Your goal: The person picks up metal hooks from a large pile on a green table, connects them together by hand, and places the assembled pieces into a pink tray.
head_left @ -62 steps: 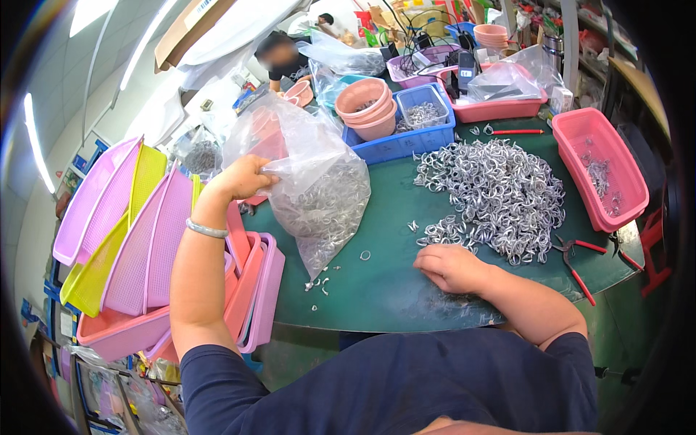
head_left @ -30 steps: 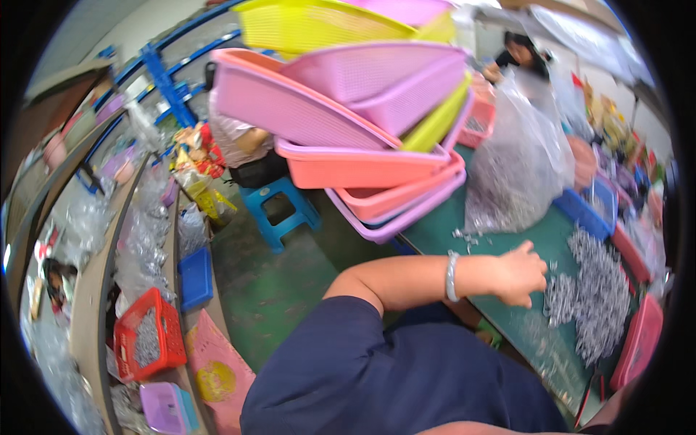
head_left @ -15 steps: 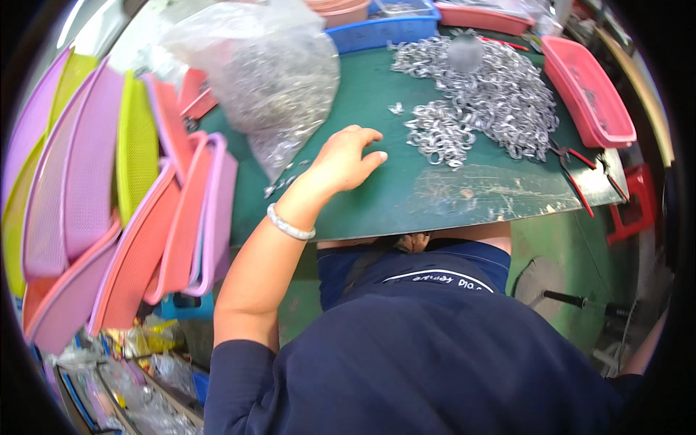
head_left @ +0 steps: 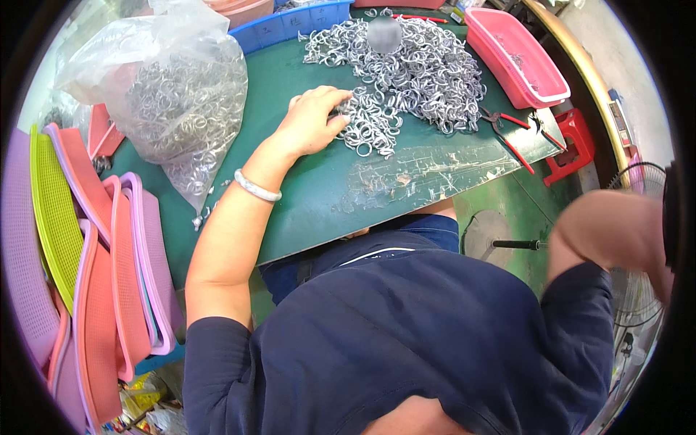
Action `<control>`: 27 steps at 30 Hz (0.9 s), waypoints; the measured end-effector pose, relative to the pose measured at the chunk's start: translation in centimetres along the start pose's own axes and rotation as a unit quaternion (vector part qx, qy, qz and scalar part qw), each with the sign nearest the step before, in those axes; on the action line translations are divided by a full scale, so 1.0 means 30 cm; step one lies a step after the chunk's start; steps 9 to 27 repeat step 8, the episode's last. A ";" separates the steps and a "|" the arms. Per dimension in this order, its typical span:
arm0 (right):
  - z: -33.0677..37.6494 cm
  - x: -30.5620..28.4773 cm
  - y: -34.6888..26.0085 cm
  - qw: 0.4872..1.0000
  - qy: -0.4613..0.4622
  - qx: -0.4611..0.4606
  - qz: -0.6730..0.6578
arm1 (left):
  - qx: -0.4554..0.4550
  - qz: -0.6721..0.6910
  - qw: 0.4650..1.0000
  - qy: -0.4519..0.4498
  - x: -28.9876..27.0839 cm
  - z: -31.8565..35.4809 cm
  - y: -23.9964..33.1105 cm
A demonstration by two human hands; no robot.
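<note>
My left hand, with a pale bangle on its wrist, reaches over the green table. Its fingers are bent, with the thumb apart from them, at the left edge of a small heap of silvery metal rings. The fingertips touch or nearly touch the rings; nothing gripped shows between them. Just behind, a larger heap of the same open rings spreads out, with a round greyish disc-like thing on it. My right arm is raised at the right rim, bent at the elbow; its hand is out of view.
A clear plastic bag of rings stands on the left. Stacked purple, green and coral plastic baskets lean beside the table. Red-handled pliers, a pink tray and a red stool are right; a blue tray is behind.
My left hand has moved right, from bare table to the small heap's edge. My right arm has come up at the right. The whole view has shifted and turned.
</note>
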State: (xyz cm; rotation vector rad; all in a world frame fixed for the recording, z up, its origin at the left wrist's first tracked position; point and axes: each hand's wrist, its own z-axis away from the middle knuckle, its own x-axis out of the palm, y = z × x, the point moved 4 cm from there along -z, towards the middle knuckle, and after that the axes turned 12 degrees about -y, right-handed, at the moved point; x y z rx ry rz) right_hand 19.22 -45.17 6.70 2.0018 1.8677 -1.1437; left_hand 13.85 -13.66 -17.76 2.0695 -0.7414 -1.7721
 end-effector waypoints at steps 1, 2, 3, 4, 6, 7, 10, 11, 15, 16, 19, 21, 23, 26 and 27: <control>-0.024 0.132 0.004 0.999 -0.045 0.001 -0.030 | -0.026 -0.006 0.999 -0.021 -0.007 0.005 0.000; -0.034 0.271 0.014 0.994 -0.097 -0.002 -0.055 | -0.054 -0.015 0.998 -0.037 -0.025 0.011 0.000; -0.033 0.422 0.033 0.985 -0.154 -0.007 -0.072 | -0.086 -0.029 0.995 -0.050 -0.045 0.025 -0.010; -0.009 0.560 0.057 0.975 -0.208 -0.010 -0.075 | -0.057 -0.015 0.998 -0.019 -0.049 0.035 -0.010; 0.046 0.778 0.124 0.953 -0.297 -0.051 -0.037 | -0.016 0.016 1.000 0.002 -0.054 0.051 -0.003; 0.068 0.853 0.156 0.946 -0.316 -0.067 -0.002 | -0.011 0.037 0.999 0.016 -0.059 0.061 0.004; 0.066 0.906 0.158 0.940 -0.334 -0.073 0.013 | -0.014 0.034 0.999 0.018 -0.072 0.065 -0.010; 0.066 0.906 0.158 0.940 -0.334 -0.073 0.013 | -0.014 0.034 0.999 0.018 -0.072 0.065 -0.010; 0.066 0.906 0.158 0.940 -0.334 -0.073 0.013 | -0.014 0.034 0.999 0.018 -0.072 0.065 -0.010; 0.066 0.906 0.158 0.940 -0.334 -0.073 0.013 | -0.014 0.034 0.999 0.018 -0.072 0.065 -0.010; 0.066 0.906 0.158 0.940 -0.334 -0.073 0.013 | -0.014 0.034 0.999 0.018 -0.072 0.065 -0.010; 0.066 0.906 0.158 0.940 -0.334 -0.073 0.013 | -0.014 0.034 0.999 0.018 -0.072 0.065 -0.010; 0.066 0.906 0.158 0.940 -0.334 -0.073 0.013 | -0.014 0.034 0.999 0.018 -0.072 0.065 -0.010; 0.066 0.906 0.158 0.940 -0.334 -0.073 0.013 | -0.014 0.034 0.999 0.018 -0.072 0.065 -0.010; 0.066 0.906 0.158 0.940 -0.334 -0.073 0.013 | -0.014 0.034 0.999 0.018 -0.072 0.065 -0.010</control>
